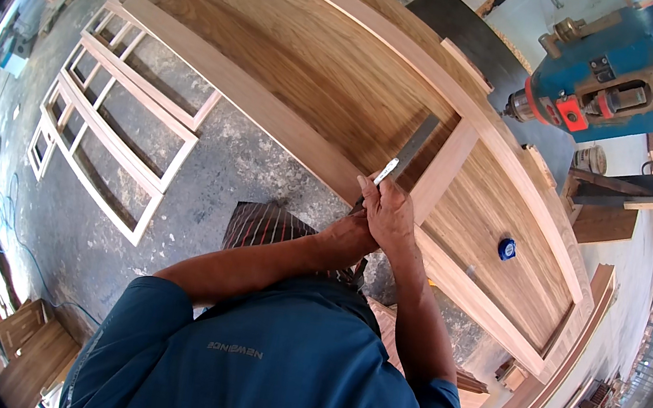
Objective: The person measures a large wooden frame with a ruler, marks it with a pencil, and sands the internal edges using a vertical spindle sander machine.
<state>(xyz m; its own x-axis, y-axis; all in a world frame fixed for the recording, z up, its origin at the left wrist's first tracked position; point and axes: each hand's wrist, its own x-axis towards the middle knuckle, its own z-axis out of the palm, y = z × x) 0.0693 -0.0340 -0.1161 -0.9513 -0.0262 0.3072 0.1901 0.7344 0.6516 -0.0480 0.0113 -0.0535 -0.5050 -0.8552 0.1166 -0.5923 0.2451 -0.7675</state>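
Observation:
My two hands are close together at the near edge of a large wooden door panel [282, 47], which lies flat with a pale frame round brown boards. My right hand [393, 220] is closed at the base of a slim, bright silver tool [386, 171]; its exact kind is unclear. Alongside it, a dark flat metal ruler [418, 143] reaches across the panel beside a crosspiece [444, 170]. My left hand [345, 238] is closed just below and partly behind the right one. A dark piece shows at its fingers, but what it grips is mostly hidden.
A blue tape measure [507, 249] rests on the panel's right section. Beyond the far edge stands a blue drilling machine [598, 79]. Pale wooden lattice frames [116, 128] are on the concrete floor [225, 156] at left. Long boards [564, 354] lie along the right side.

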